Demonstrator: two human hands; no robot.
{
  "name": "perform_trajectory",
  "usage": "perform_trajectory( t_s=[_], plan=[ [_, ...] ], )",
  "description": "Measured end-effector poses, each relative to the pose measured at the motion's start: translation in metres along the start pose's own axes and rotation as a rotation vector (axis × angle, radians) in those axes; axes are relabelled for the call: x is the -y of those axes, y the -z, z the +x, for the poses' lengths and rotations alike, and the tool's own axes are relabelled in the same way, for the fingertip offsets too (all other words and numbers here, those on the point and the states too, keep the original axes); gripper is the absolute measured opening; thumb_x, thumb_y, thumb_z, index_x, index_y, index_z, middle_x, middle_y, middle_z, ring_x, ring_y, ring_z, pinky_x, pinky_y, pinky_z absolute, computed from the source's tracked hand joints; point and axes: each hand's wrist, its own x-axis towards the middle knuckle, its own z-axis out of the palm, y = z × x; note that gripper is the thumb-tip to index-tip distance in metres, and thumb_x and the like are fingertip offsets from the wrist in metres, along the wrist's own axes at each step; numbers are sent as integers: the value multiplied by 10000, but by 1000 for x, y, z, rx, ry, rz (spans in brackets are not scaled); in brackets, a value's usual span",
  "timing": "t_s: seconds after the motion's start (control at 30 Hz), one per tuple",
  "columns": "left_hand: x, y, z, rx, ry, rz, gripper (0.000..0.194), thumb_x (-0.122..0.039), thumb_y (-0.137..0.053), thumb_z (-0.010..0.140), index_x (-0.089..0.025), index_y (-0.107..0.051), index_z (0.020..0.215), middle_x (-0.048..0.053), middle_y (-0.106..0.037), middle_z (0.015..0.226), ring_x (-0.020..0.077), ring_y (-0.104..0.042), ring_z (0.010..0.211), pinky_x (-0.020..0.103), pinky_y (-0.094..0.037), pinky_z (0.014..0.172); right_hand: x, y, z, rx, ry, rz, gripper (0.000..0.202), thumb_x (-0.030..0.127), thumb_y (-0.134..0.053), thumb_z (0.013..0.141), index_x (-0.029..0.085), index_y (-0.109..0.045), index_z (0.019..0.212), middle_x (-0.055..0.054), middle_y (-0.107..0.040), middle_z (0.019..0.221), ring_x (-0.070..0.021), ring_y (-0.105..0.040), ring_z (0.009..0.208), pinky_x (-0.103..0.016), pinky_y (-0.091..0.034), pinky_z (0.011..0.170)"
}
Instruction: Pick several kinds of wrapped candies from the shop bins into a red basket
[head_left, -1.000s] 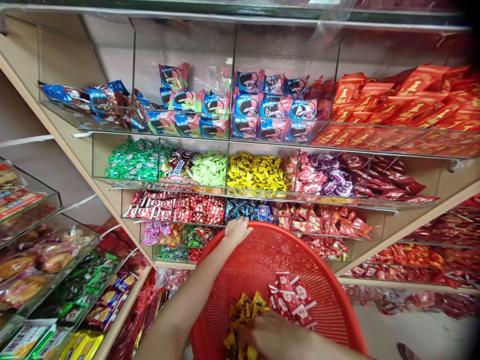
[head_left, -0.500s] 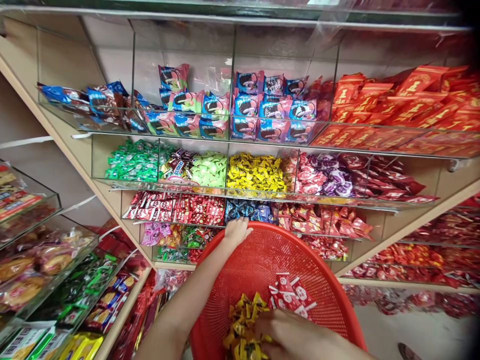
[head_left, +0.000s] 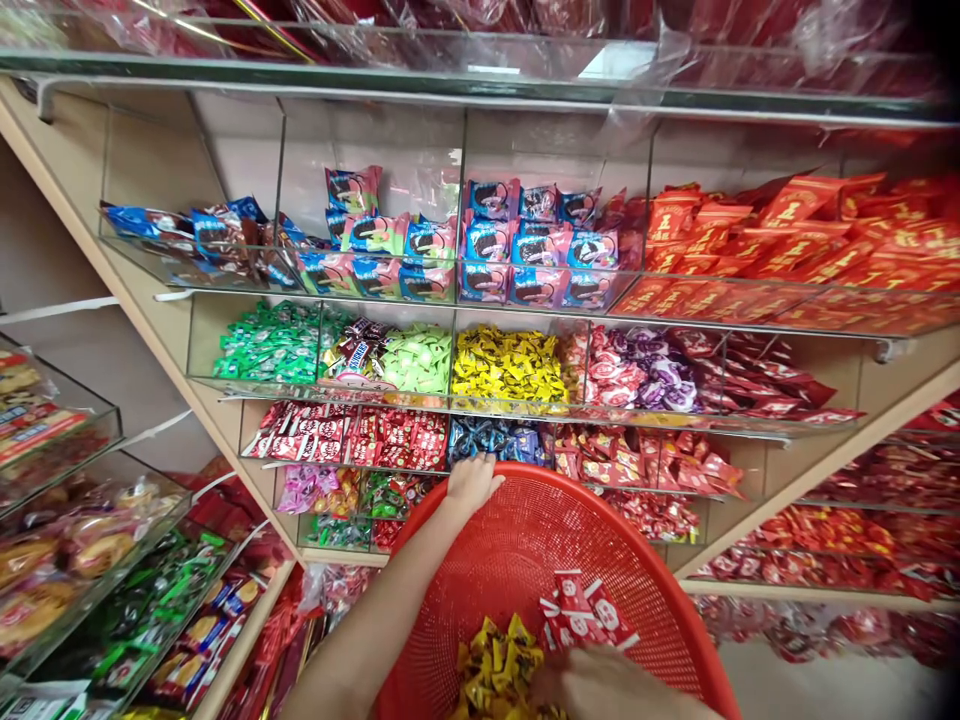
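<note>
My left hand (head_left: pixel 474 484) is closed over the far rim of a large red mesh plastic basket (head_left: pixel 637 545), which tilts up toward the shelves. Inside it lies a heap of yellow-wrapped candies (head_left: pixel 495 660). Beside them, a little to the right, are several red-and-white candy packets (head_left: pixel 589 610). Low in the basket, my right hand (head_left: pixel 592 682) is blurred and overlaps the right edge of the yellow heap, just below the red packets. Its fingers are smeared, so I cannot tell whether they hold anything.
Glass-fronted shelves (head_left: pixel 390 395) rise ahead, holding yellow candies (head_left: pixel 510 368), green candies (head_left: pixel 274 343), blue-and-pink cookie packs (head_left: pixel 540 245) and red packets (head_left: pixel 795 235). Wooden side panels (head_left: pixel 142 310) slant inward. On the left, another rack holds packaged pastries (head_left: pixel 105 550).
The view has tilted up slightly, so the shelves sit lower in the picture. My right hand has shifted a little rightward and down in the basket. My left hand keeps its hold on the rim.
</note>
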Motion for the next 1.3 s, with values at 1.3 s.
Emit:
perform_trajectory(
  t_s=[1.3],
  plan=[
    [0, -2, 0, 6, 48, 16, 348, -437, -392, 837, -179, -484, 1050, 78, -598, 1003, 194, -590, 882, 306, -463, 733, -72, 227, 187, -672, -282, 79, 494, 242, -702, 584, 136, -581, 1050, -77, -555, 1014, -169, -537, 828, -239, -424, 727]
  ],
)
